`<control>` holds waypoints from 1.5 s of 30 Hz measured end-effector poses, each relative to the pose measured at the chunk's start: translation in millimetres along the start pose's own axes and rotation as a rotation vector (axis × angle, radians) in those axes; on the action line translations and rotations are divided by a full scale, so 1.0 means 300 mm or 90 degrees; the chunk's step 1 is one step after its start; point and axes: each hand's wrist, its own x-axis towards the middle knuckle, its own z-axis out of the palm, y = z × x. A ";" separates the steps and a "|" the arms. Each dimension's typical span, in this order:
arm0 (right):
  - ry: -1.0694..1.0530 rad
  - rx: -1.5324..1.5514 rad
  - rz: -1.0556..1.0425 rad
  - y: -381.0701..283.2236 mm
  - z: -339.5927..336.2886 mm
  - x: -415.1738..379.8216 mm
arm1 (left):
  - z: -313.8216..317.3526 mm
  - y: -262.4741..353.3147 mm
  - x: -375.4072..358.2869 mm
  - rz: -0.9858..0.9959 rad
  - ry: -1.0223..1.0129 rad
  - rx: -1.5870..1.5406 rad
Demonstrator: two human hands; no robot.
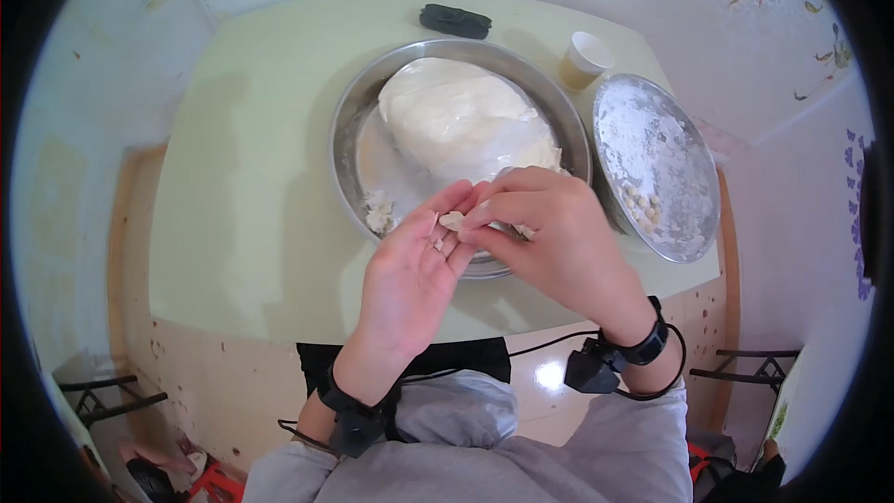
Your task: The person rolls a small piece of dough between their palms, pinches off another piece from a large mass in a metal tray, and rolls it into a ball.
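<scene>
My left hand (413, 265) is palm up over the near rim of the metal basin, fingers stretched out, with small bits of dough on it. Just above the left palm, my right hand (549, 224) is closed, its fingertips pinching a small piece of dough (452, 221). Another pale bit shows under the right fingers. Behind the hands, a large lump of white dough (456, 112) fills much of the basin (345, 144); its surface looks shiny, as if under clear film. Crumbly dough scraps (379, 211) lie in the basin's near left part.
To the right, a floured metal tray (652, 154) holds several small dough balls (643, 209) and tilts against the basin side. A paper cup (585, 61) with yellowish contents and a dark bundle (455, 21) sit farther back on the pale green table (233, 196). Cables run from both wrist straps.
</scene>
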 end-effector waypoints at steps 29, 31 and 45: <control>0.049 0.103 0.086 -0.116 0.091 0.011 | 0.004 0.100 -0.098 0.064 -0.001 0.112; 0.062 0.116 0.075 -0.112 0.100 0.008 | 0.003 0.100 -0.098 0.066 -0.003 0.116; 0.138 0.051 -0.077 -0.108 0.170 0.006 | -0.023 0.094 -0.107 0.079 -0.026 0.101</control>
